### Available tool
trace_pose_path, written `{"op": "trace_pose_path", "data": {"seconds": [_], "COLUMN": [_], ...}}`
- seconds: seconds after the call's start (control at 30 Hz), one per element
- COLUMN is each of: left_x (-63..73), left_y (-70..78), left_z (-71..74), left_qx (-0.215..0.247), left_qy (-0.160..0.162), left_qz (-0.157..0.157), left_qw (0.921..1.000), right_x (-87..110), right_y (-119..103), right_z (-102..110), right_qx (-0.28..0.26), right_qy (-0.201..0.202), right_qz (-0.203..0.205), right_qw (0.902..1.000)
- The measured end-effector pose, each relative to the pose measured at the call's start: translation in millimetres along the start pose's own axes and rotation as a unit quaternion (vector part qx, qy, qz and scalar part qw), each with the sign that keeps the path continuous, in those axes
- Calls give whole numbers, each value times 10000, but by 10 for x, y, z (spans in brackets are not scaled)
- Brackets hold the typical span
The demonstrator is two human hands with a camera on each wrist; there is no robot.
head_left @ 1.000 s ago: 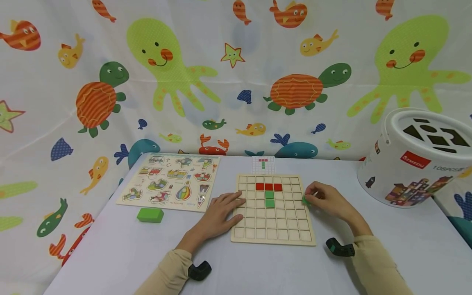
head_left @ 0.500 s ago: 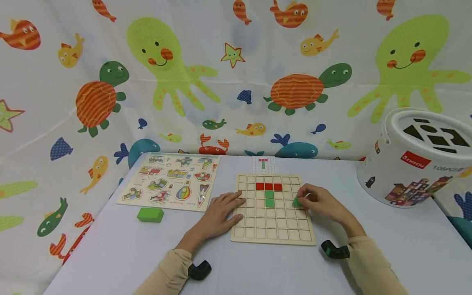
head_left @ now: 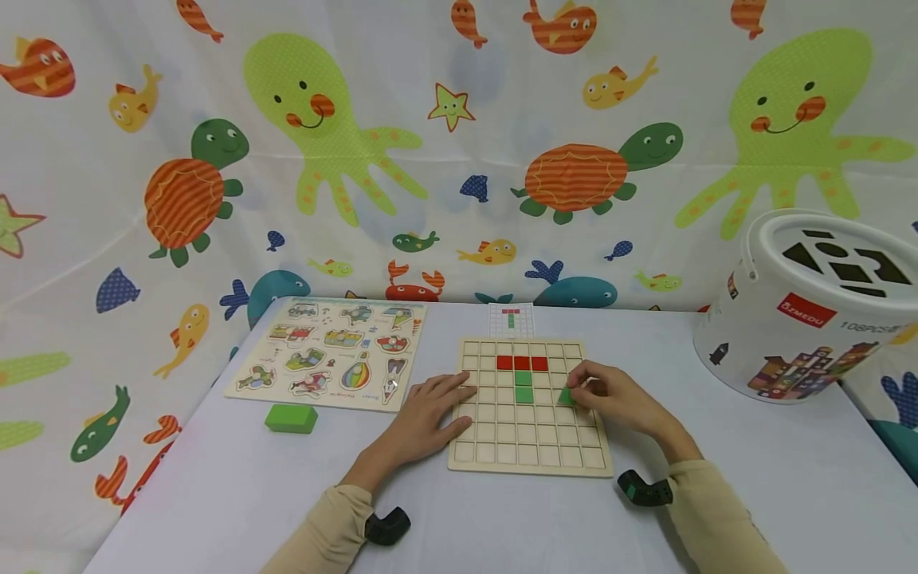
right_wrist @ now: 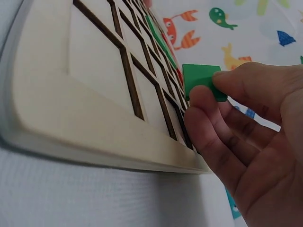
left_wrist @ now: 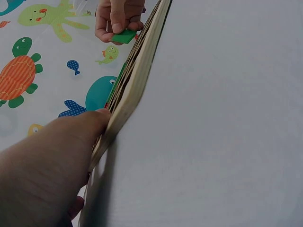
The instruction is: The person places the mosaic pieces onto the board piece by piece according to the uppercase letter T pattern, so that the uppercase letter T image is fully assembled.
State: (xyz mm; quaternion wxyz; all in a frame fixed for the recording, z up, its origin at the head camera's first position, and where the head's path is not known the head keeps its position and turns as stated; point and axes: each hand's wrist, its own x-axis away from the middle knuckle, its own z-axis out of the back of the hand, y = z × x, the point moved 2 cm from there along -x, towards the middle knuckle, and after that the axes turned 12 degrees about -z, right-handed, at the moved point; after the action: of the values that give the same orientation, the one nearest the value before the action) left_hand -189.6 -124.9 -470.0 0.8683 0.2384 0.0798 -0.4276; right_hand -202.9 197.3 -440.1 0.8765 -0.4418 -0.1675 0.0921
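A wooden grid board (head_left: 527, 454) lies on the white table in the head view. Three red tiles (head_left: 522, 363) form a row in its upper part, and two green tiles (head_left: 523, 395) run down below the middle one. My left hand (head_left: 429, 418) rests along the board's left edge, fingers extended onto the rim. Between thumb and fingertips, my right hand (head_left: 617, 399) pinches a green square tile (right_wrist: 201, 78) over the right part of the grid. In the left wrist view, that tile (left_wrist: 123, 37) appears tilted beyond the board's edge.
Behind the board lies a small pattern card (head_left: 511, 320) with a red and green T shape. A picture puzzle board (head_left: 283, 384) and a green block (head_left: 291, 418) are on the left. At the right stands a white bucket (head_left: 731, 343) with shaped holes in its lid.
My right hand has moved left with the green tile, from the board's right edge to over the grid. The left hand has stayed in place.
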Motion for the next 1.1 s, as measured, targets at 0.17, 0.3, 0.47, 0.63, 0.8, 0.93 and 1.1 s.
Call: {"op": "trace_pose_path", "data": {"seconds": [0.17, 0.3, 0.47, 0.63, 0.8, 0.93, 1.1], "left_x": [3, 4, 2, 2, -3, -6, -5], "left_y": [1, 3, 16, 24, 24, 19, 8], "left_z": [-2, 1, 14, 19, 17, 11, 4], "left_qx": [22, 22, 71, 41, 38, 18, -5], "left_qy": [-8, -12, -2, -3, 15, 2, 7], "left_qz": [16, 18, 16, 7, 0, 1, -13], "left_qw": [10000, 10000, 10000, 10000, 10000, 10000, 10000], "right_x": [-14, -15, -35, -49, -50, -49, -69], "right_y": [10, -20, -46, -73, -130, -160, -162], "right_z": [-26, -51, -105, -157, -206, -241, -291], "right_qx": [-20, -107, -132, -103, -17, 82, 259], "right_qy": [-23, -108, -275, -276, -241, -164, 70], "right_qz": [-94, -3, 184, 326, 385, 494, 641], "right_qw": [10000, 9999, 9994, 9990, 9990, 9986, 9976]}}
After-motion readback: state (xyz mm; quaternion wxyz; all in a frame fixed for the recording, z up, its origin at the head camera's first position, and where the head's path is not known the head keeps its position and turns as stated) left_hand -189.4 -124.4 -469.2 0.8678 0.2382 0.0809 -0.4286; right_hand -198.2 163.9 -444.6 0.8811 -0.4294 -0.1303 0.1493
